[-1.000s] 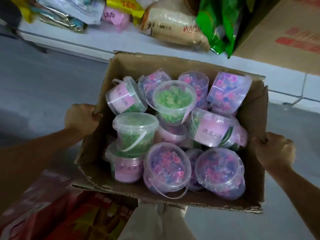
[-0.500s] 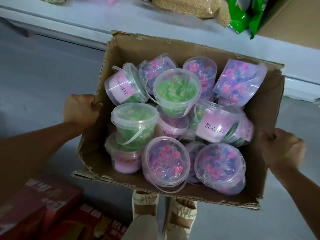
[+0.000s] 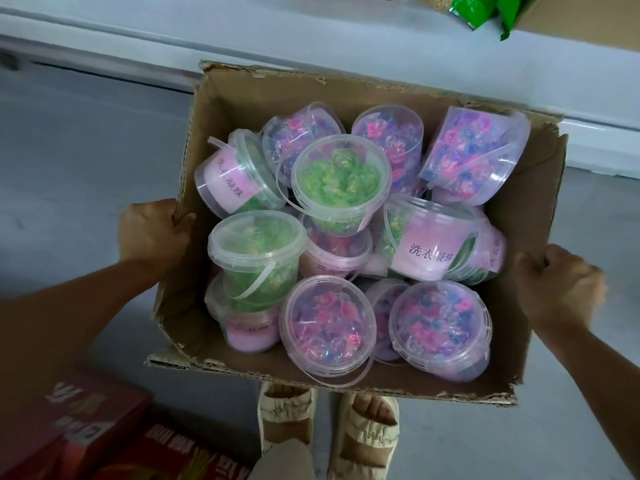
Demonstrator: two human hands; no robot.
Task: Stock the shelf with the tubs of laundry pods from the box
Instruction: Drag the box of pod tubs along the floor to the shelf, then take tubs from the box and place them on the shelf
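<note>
Tubs point(image 3: 325, 327) of laundry pods, clear plastic with lids and thin handles, heaped loosely inside an open cardboard box point(image 3: 221, 109) held above a grey floor point(image 3: 69, 150). Green pods in two tubs toward the left and centre, pink and purple in the rest; several lying on their sides against the far wall, pink labels showing. Left hand point(image 3: 152, 233) gripping the box's left wall, fingers curled over its torn rim. Right hand point(image 3: 557, 285) clamped likewise on the right wall. Pale shelf point(image 3: 311, 32) just beyond the far edge, green packets point(image 3: 481, 8) on it. Sandalled feet point(image 3: 329, 427) below the near edge, red cartons point(image 3: 69, 424) at lower left.
</note>
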